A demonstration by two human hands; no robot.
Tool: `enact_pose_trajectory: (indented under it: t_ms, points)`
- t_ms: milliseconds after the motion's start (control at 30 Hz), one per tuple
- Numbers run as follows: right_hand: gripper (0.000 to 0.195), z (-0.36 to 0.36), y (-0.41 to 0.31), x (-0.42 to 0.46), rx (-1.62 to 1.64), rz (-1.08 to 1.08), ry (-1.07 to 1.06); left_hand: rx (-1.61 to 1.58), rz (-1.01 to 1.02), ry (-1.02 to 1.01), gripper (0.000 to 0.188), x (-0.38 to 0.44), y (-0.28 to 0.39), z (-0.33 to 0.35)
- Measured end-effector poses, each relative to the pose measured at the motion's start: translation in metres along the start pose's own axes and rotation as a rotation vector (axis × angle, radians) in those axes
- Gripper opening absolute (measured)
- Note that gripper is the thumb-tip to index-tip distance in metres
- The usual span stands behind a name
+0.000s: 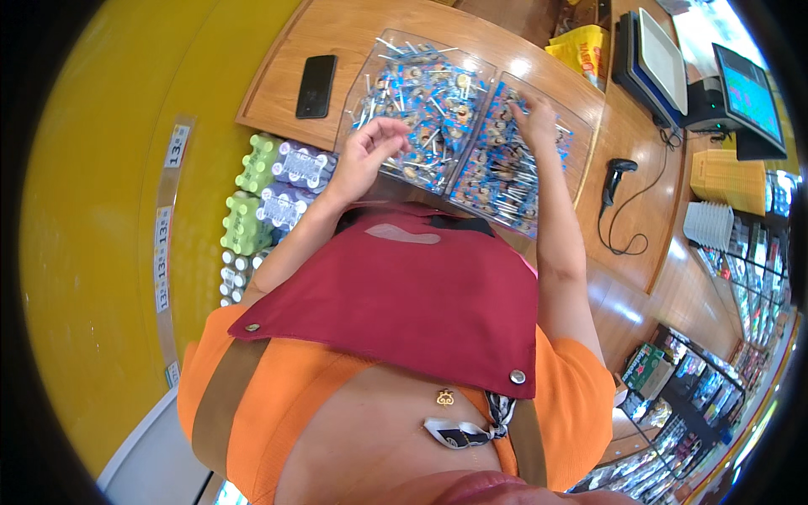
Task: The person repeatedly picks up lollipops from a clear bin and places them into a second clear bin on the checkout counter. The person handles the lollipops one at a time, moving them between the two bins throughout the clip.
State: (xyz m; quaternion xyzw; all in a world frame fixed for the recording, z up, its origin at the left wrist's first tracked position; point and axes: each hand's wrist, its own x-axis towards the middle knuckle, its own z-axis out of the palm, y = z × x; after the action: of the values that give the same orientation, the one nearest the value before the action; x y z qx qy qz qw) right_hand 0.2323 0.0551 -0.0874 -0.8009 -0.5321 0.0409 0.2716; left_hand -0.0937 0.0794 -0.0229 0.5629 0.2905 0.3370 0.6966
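Two clear plastic bins of wrapped lollipops with white sticks stand side by side on a wooden counter. Over the near left edge of the left bin (491, 74) is my left hand (372, 148), its fingers curled loosely and apart, with nothing visible in it. My right hand (535, 120) reaches over the right bin (584, 136), fingers spread and pointing down close to the lollipops (505, 183). No lollipop shows plainly in its fingers. In the left bin the lollipops (435, 107) lie jumbled; in the right one many sticks point the same way.
A black smartphone (317, 86) lies left of the bins on the counter (353, 19). Shrink-wrapped drink packs (255, 164) stand below its left edge. To the right are a corded barcode scanner (613, 180), a scale (663, 60), a monitor (748, 95) and yellow baskets (726, 180).
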Motion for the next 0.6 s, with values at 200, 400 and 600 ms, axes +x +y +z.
enact_pose_trajectory:
  t_ms: [200,400,600]
  points:
    - [0.024,-0.037,-0.037,-0.038,0.173,0.049,0.068,0.143,-0.096,0.28,0.016,0.001,-0.001,-0.06]
    - [0.019,-0.017,-0.116,-0.089,0.485,-0.183,-0.073,1.17,-0.047,0.005,0.033,0.009,-0.045,-0.038]
    - [0.033,0.026,-0.141,-0.11,0.35,-0.141,-0.593,1.381,-0.229,-0.245,0.033,0.034,-0.059,-0.056]
